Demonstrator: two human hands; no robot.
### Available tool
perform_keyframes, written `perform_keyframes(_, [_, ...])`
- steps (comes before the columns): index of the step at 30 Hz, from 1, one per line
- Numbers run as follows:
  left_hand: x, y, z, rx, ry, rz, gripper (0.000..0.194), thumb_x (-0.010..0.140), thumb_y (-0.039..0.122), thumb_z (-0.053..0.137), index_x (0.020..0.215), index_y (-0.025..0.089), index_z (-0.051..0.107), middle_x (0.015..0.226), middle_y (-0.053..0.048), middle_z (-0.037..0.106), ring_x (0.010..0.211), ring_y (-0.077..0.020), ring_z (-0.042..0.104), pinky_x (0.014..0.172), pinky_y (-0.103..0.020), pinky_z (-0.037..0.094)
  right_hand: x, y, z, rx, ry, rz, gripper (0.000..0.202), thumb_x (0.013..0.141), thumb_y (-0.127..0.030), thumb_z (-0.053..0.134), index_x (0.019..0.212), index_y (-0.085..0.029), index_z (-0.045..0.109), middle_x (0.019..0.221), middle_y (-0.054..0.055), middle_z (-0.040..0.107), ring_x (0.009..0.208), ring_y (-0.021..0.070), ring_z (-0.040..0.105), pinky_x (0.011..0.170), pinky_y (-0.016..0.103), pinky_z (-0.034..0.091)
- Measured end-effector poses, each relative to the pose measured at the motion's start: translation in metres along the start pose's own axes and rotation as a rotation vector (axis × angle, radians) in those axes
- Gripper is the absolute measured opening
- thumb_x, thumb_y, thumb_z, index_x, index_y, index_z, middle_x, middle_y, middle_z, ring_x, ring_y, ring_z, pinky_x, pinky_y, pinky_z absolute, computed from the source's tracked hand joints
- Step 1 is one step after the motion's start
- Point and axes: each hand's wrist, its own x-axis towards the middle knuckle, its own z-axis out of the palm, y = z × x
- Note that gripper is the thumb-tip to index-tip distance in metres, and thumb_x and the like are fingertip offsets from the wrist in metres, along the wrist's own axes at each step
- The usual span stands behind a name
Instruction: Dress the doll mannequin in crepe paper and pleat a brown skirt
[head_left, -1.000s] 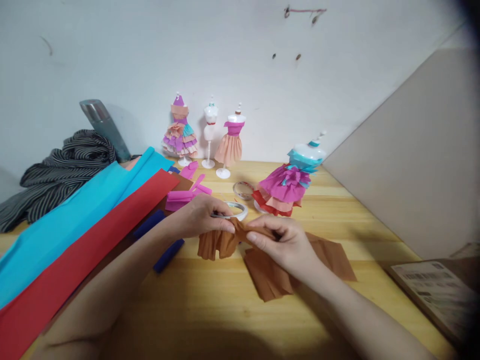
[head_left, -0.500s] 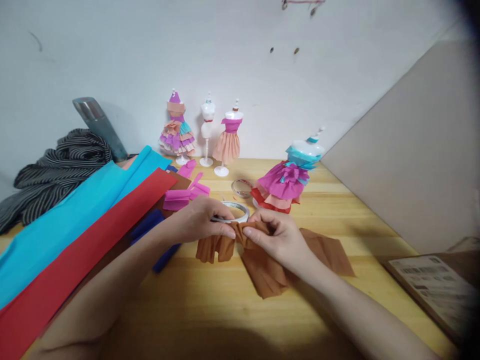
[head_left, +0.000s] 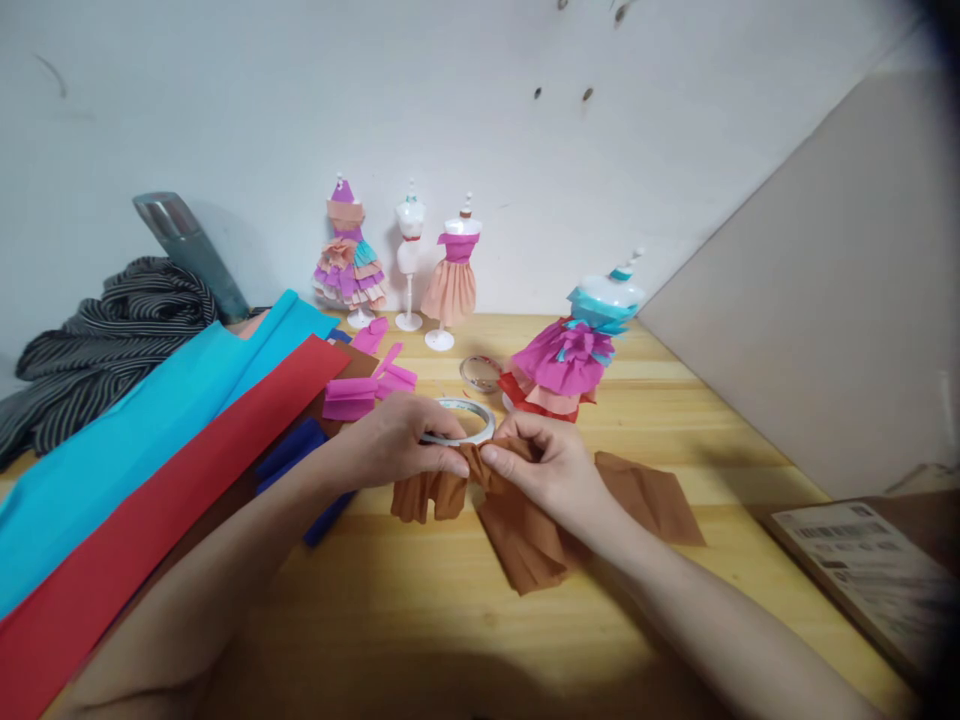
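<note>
A strip of brown crepe paper is gathered into folds between my two hands, above the wooden table. My left hand pinches its pleated left part between thumb and fingers. Close by, my right hand is closed on the gathered top edge. The strip's far end trails out to the right, past my right wrist. Right behind my fingertips is a white roll of tape, partly hidden by my left hand; whether the fingers touch it I cannot tell.
Small dress forms in paper dresses stand at the back, one nearer on the right. Turquoise paper, red paper and pink scraps lie left. A second tape roll, a striped cloth, a bottle and a cardboard box surround them.
The camera view has shifted slightly. Both hands keep their pinch on the brown crepe paper, with hardly any visible movement of the folds.
</note>
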Motion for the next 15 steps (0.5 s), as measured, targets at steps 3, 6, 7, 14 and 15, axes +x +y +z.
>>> perform_keyframes(3, [0.001,-0.002,0.001,-0.028,-0.017,-0.015,0.013,0.073,0.025,0.075,0.074,0.012,0.072,0.064,0.002,0.062,0.062,-0.0097,0.053,0.057,-0.020,0.035,0.001,0.005,0.002,-0.030,0.020,-0.006,0.027,0.073,-0.037,0.066,0.060,-0.018,0.052,0.053,-0.005,0.038,0.051,0.0090,0.031,0.048,0.024,0.027])
perform_keyframes(6, [0.004,-0.007,0.002,-0.101,-0.059,-0.048,0.018,0.072,0.028,0.075,0.071,0.011,0.071,0.060,0.003,0.057,0.059,-0.0088,0.049,0.054,-0.020,0.032,0.002,0.009,0.003,-0.066,0.042,-0.019,0.027,0.073,-0.036,0.065,0.060,-0.019,0.048,0.055,-0.005,0.039,0.053,0.0099,0.034,0.051,0.024,0.028])
perform_keyframes(7, [0.004,-0.009,0.002,-0.138,-0.071,-0.068,0.019,0.071,0.030,0.074,0.071,0.011,0.071,0.059,0.003,0.057,0.059,-0.0088,0.048,0.054,-0.020,0.032,0.003,0.009,0.003,-0.086,0.067,-0.023,0.029,0.072,-0.035,0.066,0.059,-0.020,0.045,0.055,-0.006,0.037,0.053,0.0096,0.033,0.050,0.024,0.028])
perform_keyframes(14, [0.006,-0.020,0.003,-0.329,-0.134,-0.138,0.023,0.069,0.033,0.074,0.076,0.011,0.072,0.059,0.003,0.056,0.057,-0.0076,0.044,0.052,-0.019,0.029,0.008,0.003,-0.002,-0.013,-0.035,-0.003,0.023,0.070,-0.034,0.071,0.085,-0.018,0.062,0.058,-0.005,0.049,0.055,0.0115,0.044,0.054,0.025,0.035])
perform_keyframes(15, [0.006,-0.021,0.003,-0.336,-0.151,-0.143,0.024,0.070,0.034,0.074,0.077,0.011,0.072,0.059,0.003,0.055,0.056,-0.0073,0.043,0.052,-0.019,0.029,0.009,0.005,-0.003,0.026,-0.101,0.022,0.024,0.070,-0.036,0.072,0.084,-0.018,0.065,0.060,-0.003,0.054,0.057,0.0122,0.048,0.056,0.026,0.037])
